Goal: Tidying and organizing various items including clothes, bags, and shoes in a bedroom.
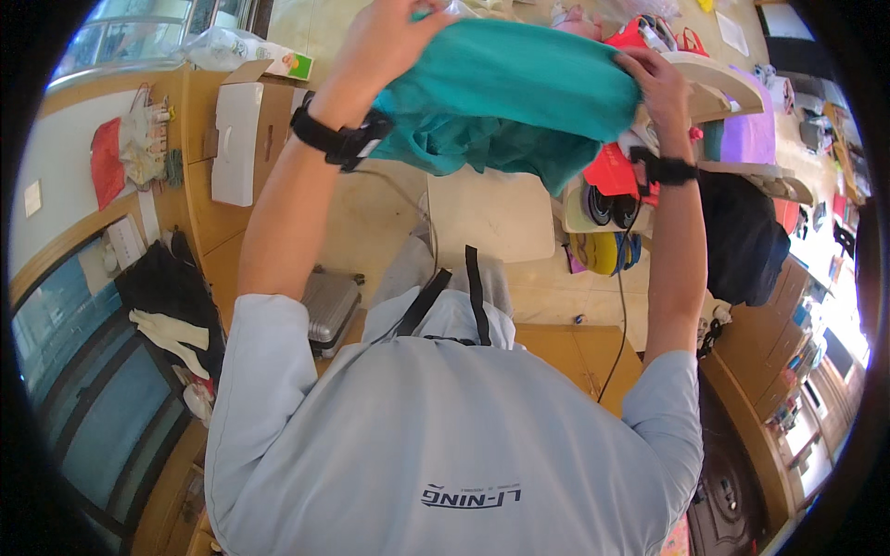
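Note:
A teal cloth [514, 76], perhaps a garment, is stretched between both hands at the top of the head view, its lower part hanging in loose folds. My left hand [396, 42] grips its upper left corner, fingertips partly cut off by the frame's top edge. At the cloth's upper right end, my right hand [650, 83] pinches the fabric between thumb and fingers. Each wrist wears a black strap, and thin cables run from them. Below the cloth is a pale stool seat [490, 215] in front of my legs.
A white and brown cardboard box [236, 146] stands at left, near a grey suitcase [332, 309]. Right of the stool, shelves hold shoes [608, 206] and a red item. A black cloth or bag [740, 240] hangs farther right. Several bags lie on the floor beyond the cloth.

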Demonstrator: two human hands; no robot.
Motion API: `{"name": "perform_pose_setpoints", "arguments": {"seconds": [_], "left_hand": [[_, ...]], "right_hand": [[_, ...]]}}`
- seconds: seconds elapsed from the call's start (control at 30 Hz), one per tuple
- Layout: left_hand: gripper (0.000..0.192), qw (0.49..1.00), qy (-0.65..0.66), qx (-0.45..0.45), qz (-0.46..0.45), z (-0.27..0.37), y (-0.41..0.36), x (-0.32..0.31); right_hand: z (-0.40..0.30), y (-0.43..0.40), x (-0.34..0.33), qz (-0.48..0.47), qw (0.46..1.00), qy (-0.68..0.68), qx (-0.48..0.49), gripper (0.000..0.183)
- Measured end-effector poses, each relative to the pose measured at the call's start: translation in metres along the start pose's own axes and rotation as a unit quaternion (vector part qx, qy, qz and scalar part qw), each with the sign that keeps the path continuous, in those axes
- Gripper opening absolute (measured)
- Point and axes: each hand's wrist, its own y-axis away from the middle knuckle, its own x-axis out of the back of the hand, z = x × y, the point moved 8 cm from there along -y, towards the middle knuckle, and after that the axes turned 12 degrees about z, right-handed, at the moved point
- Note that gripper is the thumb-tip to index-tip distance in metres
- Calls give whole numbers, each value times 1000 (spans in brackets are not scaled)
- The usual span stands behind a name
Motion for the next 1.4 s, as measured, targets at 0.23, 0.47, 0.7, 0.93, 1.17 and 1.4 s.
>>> {"name": "perform_pose_setpoints", "arguments": {"seconds": [0.23,0.47,0.7,0.93,1.17,1.4], "left_hand": [[55,932,-214,260,-133,-148,86,-19],[78,782,128,495,-357,-127,107,-33],[74,783,-6,440,-439,-133,86,-17],[45,997,24,-33,-65,-40,59,33],[30,976,22,-214,33,30,112,62],[45,986,97,-137,-1,30,72,56]], "right_hand": [[27,-24,-68,-189,952,150,-186,55],[48,-20,-74,-376,876,222,-203,55],[8,-19,-46,-434,849,196,-228,47],[-117,58,-2,-12,922,162,351,51],[-70,125,42,66,944,164,278,28],[-99,103,39,54,956,160,242,49]]}}
